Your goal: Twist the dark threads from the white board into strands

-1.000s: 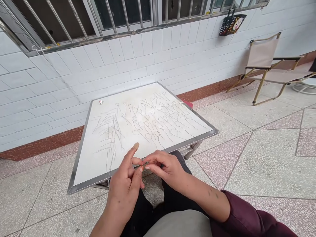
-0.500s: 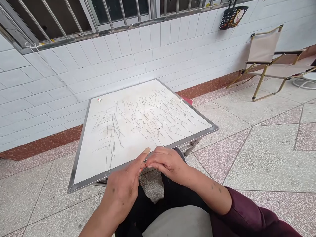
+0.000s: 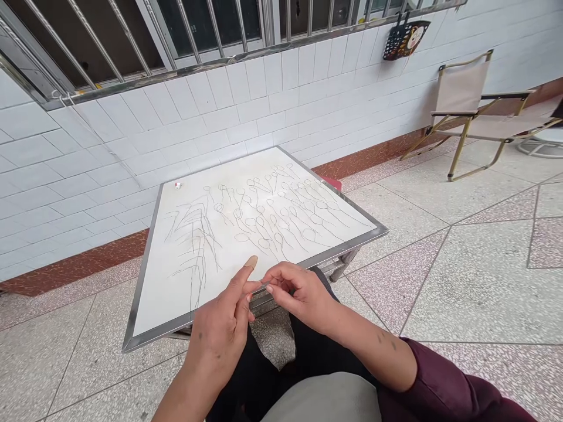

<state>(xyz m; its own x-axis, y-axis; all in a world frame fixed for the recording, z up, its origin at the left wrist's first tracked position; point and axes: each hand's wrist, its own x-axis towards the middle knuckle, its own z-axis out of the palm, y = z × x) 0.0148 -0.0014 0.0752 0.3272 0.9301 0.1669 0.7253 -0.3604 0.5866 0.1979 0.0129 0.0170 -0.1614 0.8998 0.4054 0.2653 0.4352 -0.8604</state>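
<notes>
My left hand (image 3: 222,319) is over the near edge of the table, its thumb raised and covered at the tip by a tan finger cover (image 3: 251,262). The left index finger points across to my right hand (image 3: 301,293), and the other left fingers are curled in. Thumb and index finger of my right hand pinch at that left fingertip, where a tiny dark bit of a thin strand seems to show; most of it is hidden. On the white tabletop (image 3: 149,293) beyond lie several looped thin dark strands (image 3: 281,241), with a bunch of straight, unlooped strands (image 3: 200,234) at the left.
A small red and white item (image 3: 178,185) sits at the table's far left corner. Metal trim (image 3: 325,252) edges the table, with a tiled wall (image 3: 246,123) behind. To the right stands a folding chair (image 3: 464,88); a black basket (image 3: 404,41) hangs from the window bars.
My fingertips have drawn slightly apart: the left index finger now extends straighter, and the right hand's grip has opened into a looser pinch. The view has shifted slightly.
</notes>
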